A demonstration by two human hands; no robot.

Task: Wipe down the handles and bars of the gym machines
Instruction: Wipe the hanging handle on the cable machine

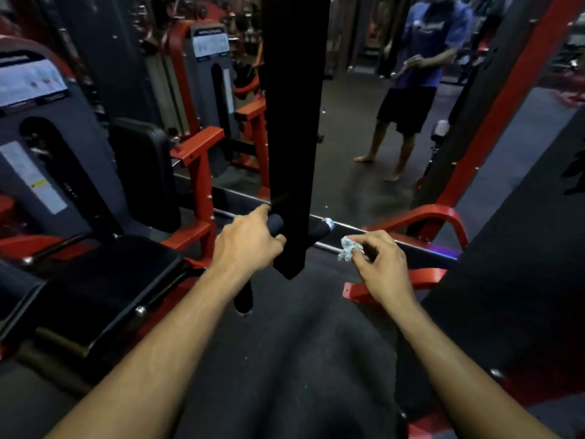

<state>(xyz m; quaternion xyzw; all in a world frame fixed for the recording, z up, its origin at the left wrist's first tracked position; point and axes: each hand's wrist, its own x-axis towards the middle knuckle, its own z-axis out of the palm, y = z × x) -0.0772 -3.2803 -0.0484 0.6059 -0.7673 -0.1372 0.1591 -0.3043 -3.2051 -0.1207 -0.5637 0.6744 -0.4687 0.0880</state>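
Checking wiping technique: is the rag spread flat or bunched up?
Bunched up. The rag is a crumpled wad pinched in the right hand's fingertips, beside the handle, not touching it.

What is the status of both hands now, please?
Left hand grips black foam handle. Right hand pinches crumpled grey cloth, off the handle. Black upright post between them.

Placards (30, 82) on weight-stack shrouds blurred; no text readable.

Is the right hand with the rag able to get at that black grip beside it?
Probably yes. The right hand pinches the rag just short of the black grip, with nothing between them.
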